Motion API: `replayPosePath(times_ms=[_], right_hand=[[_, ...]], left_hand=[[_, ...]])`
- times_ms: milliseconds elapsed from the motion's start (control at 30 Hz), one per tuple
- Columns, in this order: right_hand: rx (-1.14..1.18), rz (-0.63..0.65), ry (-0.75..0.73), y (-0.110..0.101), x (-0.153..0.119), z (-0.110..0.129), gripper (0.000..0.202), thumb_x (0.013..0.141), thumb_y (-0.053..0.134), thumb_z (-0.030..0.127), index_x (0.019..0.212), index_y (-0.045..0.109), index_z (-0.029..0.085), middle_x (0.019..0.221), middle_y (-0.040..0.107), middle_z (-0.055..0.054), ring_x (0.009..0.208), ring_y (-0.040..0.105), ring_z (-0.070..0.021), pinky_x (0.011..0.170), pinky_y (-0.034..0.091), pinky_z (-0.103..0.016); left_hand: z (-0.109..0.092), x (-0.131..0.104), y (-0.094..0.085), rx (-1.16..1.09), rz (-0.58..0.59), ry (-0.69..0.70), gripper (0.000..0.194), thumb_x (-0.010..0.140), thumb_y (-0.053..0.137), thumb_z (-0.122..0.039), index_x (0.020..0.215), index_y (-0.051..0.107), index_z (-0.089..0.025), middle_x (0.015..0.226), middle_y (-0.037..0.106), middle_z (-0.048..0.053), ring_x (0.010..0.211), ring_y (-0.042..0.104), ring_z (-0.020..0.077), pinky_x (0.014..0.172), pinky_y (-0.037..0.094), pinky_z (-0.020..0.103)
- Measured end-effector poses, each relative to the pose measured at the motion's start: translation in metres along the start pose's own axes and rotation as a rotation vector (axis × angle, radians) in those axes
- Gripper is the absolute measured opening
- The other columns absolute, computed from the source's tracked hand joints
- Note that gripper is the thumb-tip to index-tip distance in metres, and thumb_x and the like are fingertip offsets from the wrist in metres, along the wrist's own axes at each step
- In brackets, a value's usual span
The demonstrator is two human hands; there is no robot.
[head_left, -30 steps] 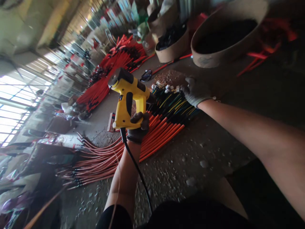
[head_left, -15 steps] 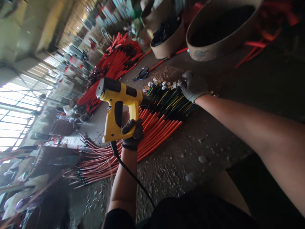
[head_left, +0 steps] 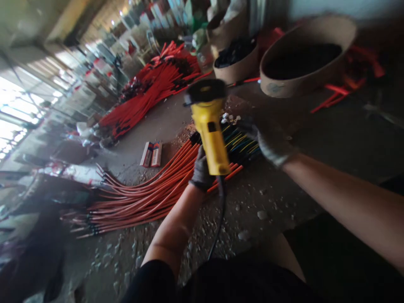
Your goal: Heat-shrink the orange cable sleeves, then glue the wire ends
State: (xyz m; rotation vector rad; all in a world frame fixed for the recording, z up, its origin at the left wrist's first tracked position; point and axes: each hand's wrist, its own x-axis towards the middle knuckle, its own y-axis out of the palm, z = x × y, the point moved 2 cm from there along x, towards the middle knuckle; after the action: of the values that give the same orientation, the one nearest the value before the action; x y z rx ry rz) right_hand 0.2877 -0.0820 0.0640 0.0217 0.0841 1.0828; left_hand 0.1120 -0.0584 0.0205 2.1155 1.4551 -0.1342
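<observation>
A yellow and black heat gun [head_left: 213, 134] is gripped in my gloved left hand [head_left: 202, 170], its black cord hanging down toward me. Beneath and around it lies a bundle of orange cables [head_left: 148, 191], whose right ends carry black sleeves, green, yellow and blue wires [head_left: 240, 141] and white connectors [head_left: 229, 118]. My gloved right hand [head_left: 271, 141] is at the right end of the bundle, beside the connectors. Its fingers are dark and blurred, so what they hold cannot be made out.
Two round tubs with black pieces stand at the back, a smaller one [head_left: 235, 73] and a larger one [head_left: 284, 88]. A pile of red tubes [head_left: 145, 92] lies back left. A small white and red box [head_left: 151, 154] sits left of the heat gun.
The heat gun has moved right and turned so its back faces me. My right hand has shifted slightly right and down in view. The small box now shows.
</observation>
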Motion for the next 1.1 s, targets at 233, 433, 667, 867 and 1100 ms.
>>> replayPosePath(times_ms=[233,433,667,867,1100], right_hand=[[0.168,0.005,0.489,-0.005,-0.042,0.051,0.017,0.07,0.074,0.021,0.086,0.067,0.02,0.081,0.069,-0.001,0.066,0.063,-0.0129,0.057,0.057,-0.022],[0.197,0.043,0.398,-0.011,-0.029,0.052,0.025,0.068,0.072,0.016,0.092,0.07,0.02,0.087,0.07,-0.001,0.065,0.064,-0.0132,0.051,0.057,-0.022],[0.169,0.123,0.337,0.001,-0.017,0.049,0.025,0.064,0.073,0.016,0.088,0.066,0.019,0.082,0.067,-0.002,0.062,0.062,-0.0144,0.052,0.057,-0.025],[0.16,0.098,0.426,0.007,-0.01,0.054,0.019,0.072,0.065,0.015,0.09,0.066,0.018,0.079,0.066,-0.002,0.057,0.06,-0.0143,0.05,0.056,-0.025],[0.169,0.159,0.421,0.014,-0.016,0.059,0.02,0.067,0.068,0.017,0.086,0.066,0.018,0.081,0.067,-0.004,0.058,0.062,-0.0161,0.053,0.058,-0.03]], left_hand=[[-0.009,0.028,-0.006,0.916,0.12,0.201,0.03,0.098,0.047,-0.036,0.106,0.069,-0.017,0.092,0.07,0.006,0.089,0.066,0.019,0.08,0.055,0.031],[-0.048,0.072,-0.103,1.468,-0.038,0.228,0.044,0.083,0.07,-0.025,0.127,0.069,-0.026,0.122,0.066,0.009,0.115,0.059,0.0269,0.105,0.042,0.038],[-0.046,0.098,-0.114,1.731,-0.124,0.248,0.045,0.095,0.053,-0.035,0.139,0.059,-0.03,0.121,0.062,0.008,0.103,0.063,0.0202,0.087,0.048,0.027],[-0.061,0.075,-0.101,1.998,-0.014,0.23,0.051,0.098,0.043,-0.038,0.148,0.047,-0.031,0.123,0.06,0.016,0.103,0.066,0.0292,0.085,0.051,0.038],[-0.078,0.059,-0.106,2.016,-0.15,0.227,0.058,0.098,0.041,-0.045,0.152,0.04,-0.024,0.117,0.068,0.015,0.104,0.067,0.0289,0.087,0.049,0.036]])
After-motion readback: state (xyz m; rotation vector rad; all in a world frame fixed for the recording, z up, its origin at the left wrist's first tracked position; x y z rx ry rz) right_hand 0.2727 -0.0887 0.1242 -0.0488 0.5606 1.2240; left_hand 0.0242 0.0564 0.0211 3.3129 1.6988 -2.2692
